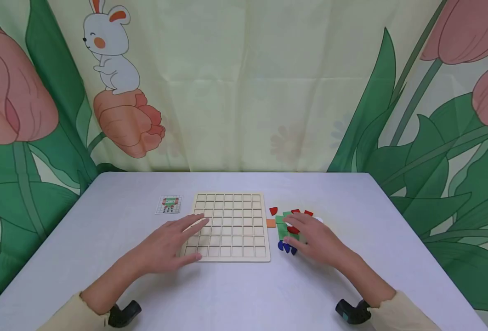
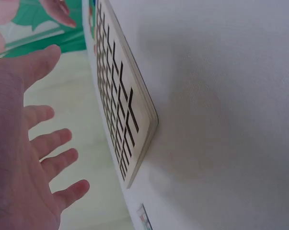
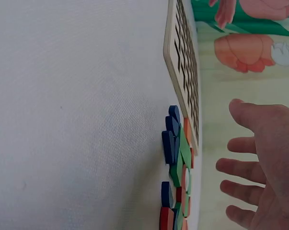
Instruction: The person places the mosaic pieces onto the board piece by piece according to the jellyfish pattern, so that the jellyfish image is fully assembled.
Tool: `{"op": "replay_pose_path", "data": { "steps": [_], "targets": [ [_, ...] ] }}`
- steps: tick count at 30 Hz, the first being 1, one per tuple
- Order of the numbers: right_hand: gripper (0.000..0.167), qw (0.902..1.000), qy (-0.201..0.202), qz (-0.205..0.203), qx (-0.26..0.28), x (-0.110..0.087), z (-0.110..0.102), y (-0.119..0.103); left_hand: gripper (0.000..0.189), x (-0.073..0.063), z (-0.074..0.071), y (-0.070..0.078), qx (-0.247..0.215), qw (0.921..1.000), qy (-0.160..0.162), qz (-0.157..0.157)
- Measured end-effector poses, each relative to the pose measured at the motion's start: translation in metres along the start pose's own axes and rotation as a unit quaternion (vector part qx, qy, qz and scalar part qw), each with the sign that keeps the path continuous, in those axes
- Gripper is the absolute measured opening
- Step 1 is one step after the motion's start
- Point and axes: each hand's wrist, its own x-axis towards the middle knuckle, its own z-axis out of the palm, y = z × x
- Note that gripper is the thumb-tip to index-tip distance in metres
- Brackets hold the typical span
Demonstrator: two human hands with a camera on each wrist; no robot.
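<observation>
A wooden grid board [image 1: 231, 227] lies flat in the middle of the white table. My left hand [image 1: 167, 243] hovers over its left edge with fingers spread and nothing held; the left wrist view shows the bare palm and the board [image 2: 142, 115] below. To the right of the board lies a pile of coloured pieces: green pieces [image 1: 282, 232], blue pieces [image 1: 280, 245], a red piece [image 1: 273, 210] and an orange square [image 1: 270, 223]. My right hand [image 1: 316, 239] hangs above this pile, fingers loosely extended and holding nothing, and hides part of it.
A small card [image 1: 169, 204] with a gridded picture of a red and green figure lies left of the board. Behind the table [image 1: 235, 294] hangs a curtain [image 1: 244, 92] printed with a rabbit and tulips. A black wrist device [image 1: 124, 314] sits at the left cuff.
</observation>
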Motion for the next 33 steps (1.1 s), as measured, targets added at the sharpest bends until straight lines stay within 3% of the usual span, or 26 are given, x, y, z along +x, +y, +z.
{"op": "replay_pose_path", "data": {
  "steps": [15,33],
  "targets": [
    [0.049,0.9989,-0.001,0.026,0.038,0.027,0.006,0.002,0.085,0.000,0.006,-0.010,-0.007,0.9990,-0.022,-0.038],
    [0.049,0.9959,-0.018,0.079,0.041,0.056,0.017,0.004,0.094,0.003,0.015,-0.023,-0.024,0.9920,-0.086,-0.088]
  ]
}}
